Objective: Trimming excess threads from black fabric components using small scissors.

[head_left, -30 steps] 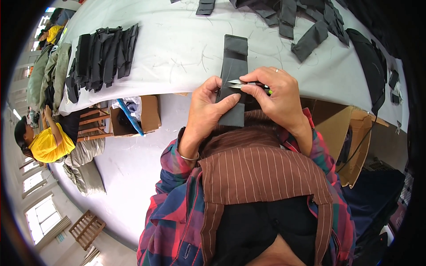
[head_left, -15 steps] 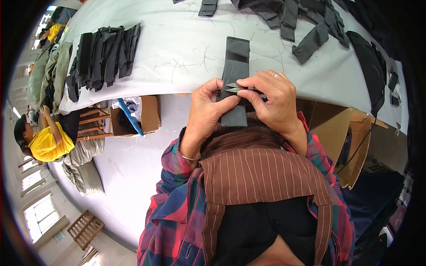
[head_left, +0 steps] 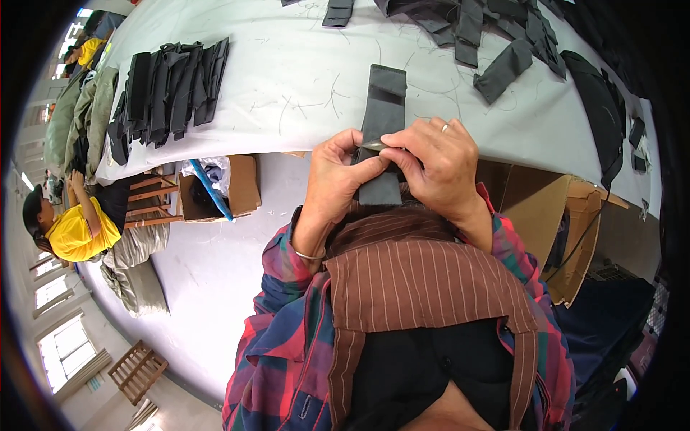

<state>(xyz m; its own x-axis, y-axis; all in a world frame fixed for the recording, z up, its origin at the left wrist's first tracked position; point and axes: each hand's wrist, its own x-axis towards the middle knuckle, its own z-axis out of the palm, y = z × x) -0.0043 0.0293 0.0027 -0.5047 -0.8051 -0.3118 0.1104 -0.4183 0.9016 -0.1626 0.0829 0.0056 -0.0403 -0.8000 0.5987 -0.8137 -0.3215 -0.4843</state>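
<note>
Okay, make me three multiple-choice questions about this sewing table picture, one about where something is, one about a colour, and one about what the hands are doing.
1. Where does the row of dark fabric pieces lie?
A. at the left of the table
B. inside the cardboard box
C. on the floor

2. What colour is the fabric strip that both hands hold?
A. white
B. dark grey
C. yellow

3. How do the hands stand on the strip?
A. both lie flat, apart from it
B. only one touches it
C. both pinch it at its middle

Answers:
1 A, the pieces sit fanned on the white table at its left end.
2 B, the strip is dark grey against the white top.
3 C, the left hand and right hand meet with fingers closed on it at the table edge.
</note>
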